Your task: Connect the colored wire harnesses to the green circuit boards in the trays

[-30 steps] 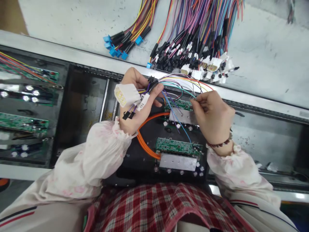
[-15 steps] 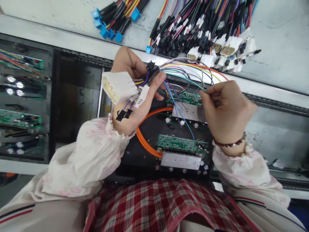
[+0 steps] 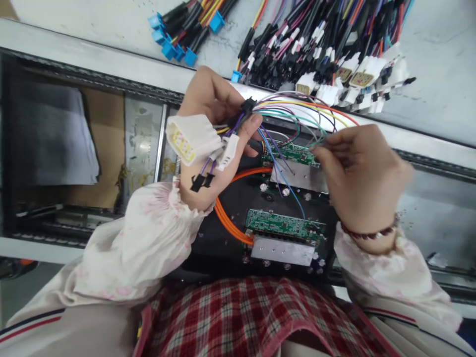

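Observation:
A wiring harness with a large white connector (image 3: 193, 140) and smaller black and white plugs is gripped in my left hand (image 3: 219, 134), its thumb pressed over the bundle. Coloured wires (image 3: 308, 101) arch from that bundle to the right. My right hand (image 3: 366, 173) pinches thin wires of the harness, a green one among them, between thumb and fingertips. Blue and purple wires (image 3: 277, 161) hang down over the boards. Below lie an upper circuit board (image 3: 293, 154) and a lower circuit board (image 3: 284, 224), each with a metal plate. Thick orange wires (image 3: 228, 225) loop between them at the left.
Across the back surface lie harnesses with blue connectors (image 3: 169, 49) and a large heap of harnesses with white connectors (image 3: 362, 74). A metal rail (image 3: 111, 54) runs along the far side. At left, a grey sheet (image 3: 55, 134) rests on brown board.
Another tray with circuit boards at the far left has gone from view, and a grey sheet on brown board shows there. The whole view has shifted slightly; both hands keep their hold on the harness.

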`<state>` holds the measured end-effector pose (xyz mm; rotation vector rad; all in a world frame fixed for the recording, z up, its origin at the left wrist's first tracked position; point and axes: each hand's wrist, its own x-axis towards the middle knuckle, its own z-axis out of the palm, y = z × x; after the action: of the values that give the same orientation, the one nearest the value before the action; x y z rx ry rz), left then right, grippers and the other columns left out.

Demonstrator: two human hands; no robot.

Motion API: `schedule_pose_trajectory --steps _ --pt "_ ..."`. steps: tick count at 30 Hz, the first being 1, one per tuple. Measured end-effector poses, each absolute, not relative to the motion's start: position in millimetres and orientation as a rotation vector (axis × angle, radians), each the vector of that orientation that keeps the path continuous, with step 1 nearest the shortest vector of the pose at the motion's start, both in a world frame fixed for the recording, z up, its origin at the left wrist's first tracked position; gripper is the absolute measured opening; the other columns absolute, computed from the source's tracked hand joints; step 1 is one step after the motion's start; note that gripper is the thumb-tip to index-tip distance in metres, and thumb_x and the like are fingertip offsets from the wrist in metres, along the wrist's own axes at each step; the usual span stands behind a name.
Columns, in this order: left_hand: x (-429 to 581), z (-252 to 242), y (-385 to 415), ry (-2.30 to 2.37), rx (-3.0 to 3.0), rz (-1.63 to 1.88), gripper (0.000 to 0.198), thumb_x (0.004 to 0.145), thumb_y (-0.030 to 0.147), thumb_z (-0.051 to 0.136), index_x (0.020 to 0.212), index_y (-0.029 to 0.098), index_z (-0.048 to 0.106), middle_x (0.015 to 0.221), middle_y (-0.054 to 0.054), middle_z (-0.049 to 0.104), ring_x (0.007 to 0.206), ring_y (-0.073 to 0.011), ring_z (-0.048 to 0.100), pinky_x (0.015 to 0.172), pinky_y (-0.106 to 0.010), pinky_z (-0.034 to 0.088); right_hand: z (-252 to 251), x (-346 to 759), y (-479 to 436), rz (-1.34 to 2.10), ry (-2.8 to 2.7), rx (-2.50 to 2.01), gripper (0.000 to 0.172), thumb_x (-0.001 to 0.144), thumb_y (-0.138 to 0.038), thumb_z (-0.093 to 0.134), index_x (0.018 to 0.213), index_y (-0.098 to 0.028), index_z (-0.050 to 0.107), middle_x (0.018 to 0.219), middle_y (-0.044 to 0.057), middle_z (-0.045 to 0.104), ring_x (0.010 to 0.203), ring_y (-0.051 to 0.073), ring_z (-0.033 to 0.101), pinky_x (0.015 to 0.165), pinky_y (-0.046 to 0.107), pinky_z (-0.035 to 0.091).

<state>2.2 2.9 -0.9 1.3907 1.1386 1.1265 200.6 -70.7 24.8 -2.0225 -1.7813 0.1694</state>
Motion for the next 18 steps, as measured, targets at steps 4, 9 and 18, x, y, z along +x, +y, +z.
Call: schedule_pose_trajectory --steps 4,9,18 --pt "1.5 -2.9 0.2 1.240 1.342 1.032 0.037 0.082 0.049 0.079 0.094 0.024 0.054 0.078 0.003 0.067 0.053 -0.0104 0.064 0.043 -0.023 0.050 38.8 181.2 -75.2 0.111 -1.903 -1.989 0.013 0.091 -0.032 0.064 0.090 -0.020 0.063 0.078 0.003 0.069 0.069 0.019 0.065 0.059 0.032 0.043" --pt "4.0 -2.9 1.7 1.156 1.270 1.114 0.043 0.074 0.046 0.086 0.084 0.023 0.051 0.070 0.004 0.065 0.052 -0.0124 0.064 0.039 -0.023 0.047 34.1 169.8 -64.6 0.257 -2.135 -1.880 0.015 0.094 -0.022 0.053 0.083 -0.019 0.063 0.087 0.007 0.066 0.080 0.021 0.064 0.064 0.033 0.044" --pt "0.8 3.7 -2.6 1.081 1.265 1.208 0.030 0.082 0.026 0.081 0.087 0.026 0.051 0.077 0.002 0.068 0.064 -0.0192 0.071 0.043 -0.028 0.057 25.7 172.0 -51.7 0.350 -1.946 -1.771 0.007 0.092 -0.019 0.058 0.093 -0.020 0.065 0.085 0.003 0.072 0.077 0.017 0.069 0.067 0.030 0.050"
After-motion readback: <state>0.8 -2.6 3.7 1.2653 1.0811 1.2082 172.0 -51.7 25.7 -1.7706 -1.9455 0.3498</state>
